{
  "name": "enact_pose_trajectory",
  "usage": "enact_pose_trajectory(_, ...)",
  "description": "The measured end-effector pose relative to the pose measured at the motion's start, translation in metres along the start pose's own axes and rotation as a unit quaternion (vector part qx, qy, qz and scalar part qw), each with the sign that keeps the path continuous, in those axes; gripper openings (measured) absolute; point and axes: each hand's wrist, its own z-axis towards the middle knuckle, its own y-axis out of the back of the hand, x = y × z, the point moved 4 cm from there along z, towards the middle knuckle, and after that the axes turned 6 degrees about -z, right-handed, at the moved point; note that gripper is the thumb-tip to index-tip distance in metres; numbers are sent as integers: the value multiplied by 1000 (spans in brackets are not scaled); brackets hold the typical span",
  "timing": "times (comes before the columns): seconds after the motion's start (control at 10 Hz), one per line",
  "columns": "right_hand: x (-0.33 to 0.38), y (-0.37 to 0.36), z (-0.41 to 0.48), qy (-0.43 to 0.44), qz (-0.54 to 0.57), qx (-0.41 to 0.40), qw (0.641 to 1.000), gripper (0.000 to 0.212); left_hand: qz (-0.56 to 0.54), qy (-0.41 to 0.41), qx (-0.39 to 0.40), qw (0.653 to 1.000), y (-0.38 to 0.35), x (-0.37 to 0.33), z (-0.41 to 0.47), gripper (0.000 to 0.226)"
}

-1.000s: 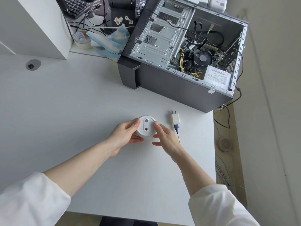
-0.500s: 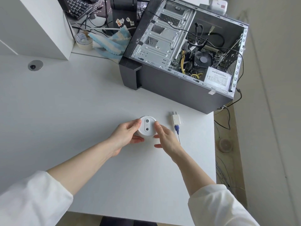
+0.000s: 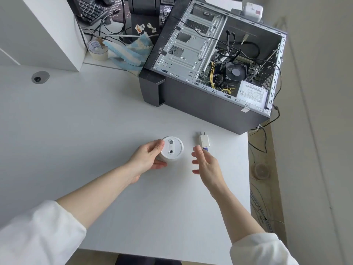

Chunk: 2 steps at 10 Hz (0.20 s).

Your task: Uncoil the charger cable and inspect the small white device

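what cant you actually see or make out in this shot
- Head view: the cable past the blue plug at the white charger is hidden behind the right hand.
- Head view: the near side of the white device is covered by the left hand.
- Head view: print on the label inside the computer case is too small to read.
- Head view: the keyboard is cut off by the top edge.
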Motion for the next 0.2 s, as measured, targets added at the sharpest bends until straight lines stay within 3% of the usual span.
enact_pose_trajectory(0.1, -2, 6, -5, 8, -9, -3, 1000, 34, 24, -7, -20, 999, 3, -1, -4, 42)
enact_pose_trajectory(0.2, 1, 9, -7, 22, -3, -3, 1000, 26, 43, -12, -56, 997, 14, -2, -9, 63)
